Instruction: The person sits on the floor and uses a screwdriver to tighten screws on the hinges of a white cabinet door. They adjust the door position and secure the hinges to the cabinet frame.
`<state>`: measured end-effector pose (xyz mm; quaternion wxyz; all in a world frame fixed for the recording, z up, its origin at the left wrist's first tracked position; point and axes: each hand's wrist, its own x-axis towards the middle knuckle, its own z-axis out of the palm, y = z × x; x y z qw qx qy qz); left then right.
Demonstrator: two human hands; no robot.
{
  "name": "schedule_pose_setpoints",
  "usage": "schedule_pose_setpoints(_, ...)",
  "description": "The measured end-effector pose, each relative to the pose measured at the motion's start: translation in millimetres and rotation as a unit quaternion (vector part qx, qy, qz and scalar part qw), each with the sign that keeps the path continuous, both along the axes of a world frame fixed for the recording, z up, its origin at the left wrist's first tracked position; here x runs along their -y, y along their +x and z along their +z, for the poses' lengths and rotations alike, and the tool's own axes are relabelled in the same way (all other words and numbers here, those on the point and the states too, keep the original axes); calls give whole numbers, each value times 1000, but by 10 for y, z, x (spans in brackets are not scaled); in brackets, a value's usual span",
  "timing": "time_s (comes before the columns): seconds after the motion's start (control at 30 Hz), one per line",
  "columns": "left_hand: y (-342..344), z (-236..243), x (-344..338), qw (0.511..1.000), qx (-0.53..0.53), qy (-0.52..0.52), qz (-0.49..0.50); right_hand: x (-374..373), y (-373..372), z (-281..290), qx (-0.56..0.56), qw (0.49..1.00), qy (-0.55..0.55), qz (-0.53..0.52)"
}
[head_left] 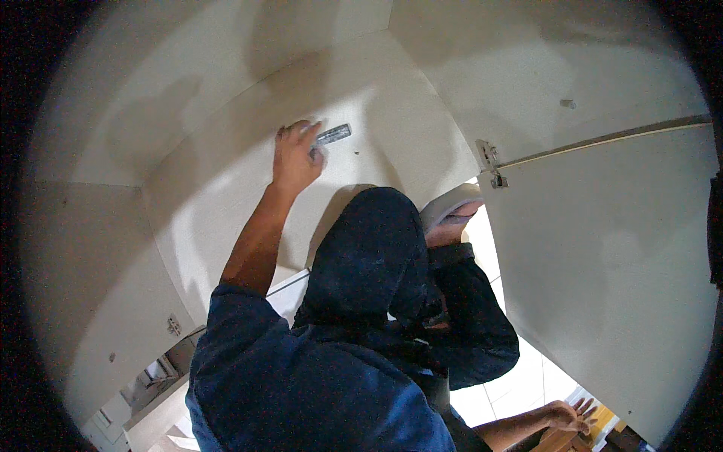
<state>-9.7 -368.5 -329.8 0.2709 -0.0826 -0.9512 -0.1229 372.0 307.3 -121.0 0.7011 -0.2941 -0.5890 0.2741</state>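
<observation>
While left hand (298, 156) meets silver strip (335, 134), right hand (568, 416) splays.

Room lies free left of the left hand (298, 157); the knee (373, 241) blocks nearer.

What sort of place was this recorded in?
Probably inside a cupboard, perhaps in a home: pale panels meet at corners all around, a flat door stands open at the right beside a metal hinge, and white floor tiles show just outside.
</observation>
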Motion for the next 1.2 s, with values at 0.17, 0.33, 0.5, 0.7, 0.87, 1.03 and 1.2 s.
schedule_pose_setpoints(0.17,-77,3,-441,985,128,55,-99,75,108,121,15,996,59,-62)
schedule_pose_setpoints(0.33,-190,-150,-596,968,238,47,-67,319,-23,205,59,989,98,-96)
schedule_pose_setpoints(0.5,-172,-204,-647,966,227,68,-98,756,-252,314,153,950,205,-177)
schedule_pose_setpoints(0.7,-20,357,-1228,797,269,529,-111,1738,-1022,-177,323,915,193,143)
schedule_pose_setpoints(0.87,154,756,-1655,736,256,608,-150,2611,-1910,-543,443,775,42,449)
schedule_pose_setpoints(1.03,13,432,-950,909,8,415,-41,3154,-2357,-388,437,679,85,583)
schedule_pose_setpoints(1.2,-197,-199,-67,989,-6,136,64,3351,-2430,-409,419,657,64,624)
